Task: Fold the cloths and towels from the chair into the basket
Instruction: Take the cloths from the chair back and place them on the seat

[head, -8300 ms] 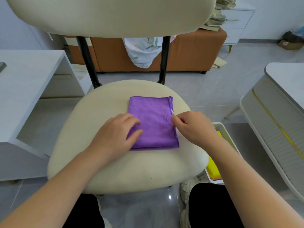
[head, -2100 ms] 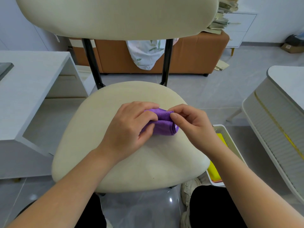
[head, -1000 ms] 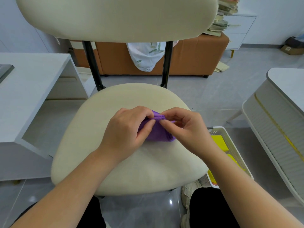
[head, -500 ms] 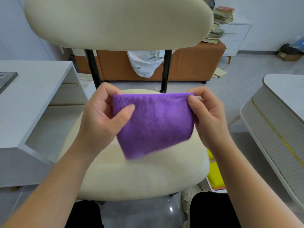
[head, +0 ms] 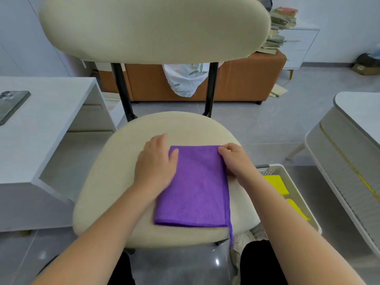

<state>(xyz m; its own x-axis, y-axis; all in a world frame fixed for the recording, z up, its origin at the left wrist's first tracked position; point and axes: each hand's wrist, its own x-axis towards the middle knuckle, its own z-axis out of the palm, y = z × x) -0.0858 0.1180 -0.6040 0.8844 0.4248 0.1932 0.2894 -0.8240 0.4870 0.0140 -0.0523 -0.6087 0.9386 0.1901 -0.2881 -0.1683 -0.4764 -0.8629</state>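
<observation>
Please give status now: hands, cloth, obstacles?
Left hand flat on purple cloth; right hand pinches its far corner. Cloth flat on chair seat. Basket at right, uncovered.

- purple cloth: matt, finely napped fabric
- chair: cream, smooth matt upholstery; glossy black posts
- basket, lower right: white perforated plastic
- floor: glossy grey tiles

Well left of the left hand, a white desk with a dark phone flat near its far left edge. Beyond both hands, an orange-brown sofa, white leaf-print fabric draped over its front, a stack of books on its right end. Right of the right hand, a pale ribbed unit with a yellow stripe; farther back, a white drawer cabinet.
</observation>
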